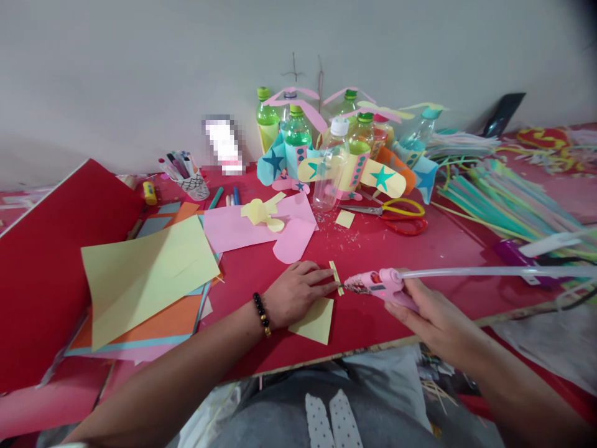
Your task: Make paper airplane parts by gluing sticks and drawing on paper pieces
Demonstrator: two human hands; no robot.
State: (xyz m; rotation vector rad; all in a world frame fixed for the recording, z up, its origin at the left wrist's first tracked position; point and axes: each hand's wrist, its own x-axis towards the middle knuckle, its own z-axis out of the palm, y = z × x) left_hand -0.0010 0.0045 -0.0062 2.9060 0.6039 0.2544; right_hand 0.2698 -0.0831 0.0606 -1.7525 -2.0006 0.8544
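My right hand [426,311] is wrapped round the handle of a pink hot glue gun [386,286], with a long clear glue stick [471,272] sticking out of its back. The nozzle points left and meets a narrow folded yellow paper strip [334,272] on the red table. Stretched fingers of my left hand [296,294] lie flat, their tips against the strip's left side. Partly beneath that hand is a yellow paper piece [321,323]. A pink rounded paper piece [295,239] lies just beyond it.
Several bottle planes [298,134] with paper wings stand at the back, beside a bare clear bottle [326,180]. Scissors [403,208] lie in front. Coloured paper sheets [149,267] and a pen cup [193,183] are left. A purple glue gun [513,255] and plastic strips [508,193] lie right.
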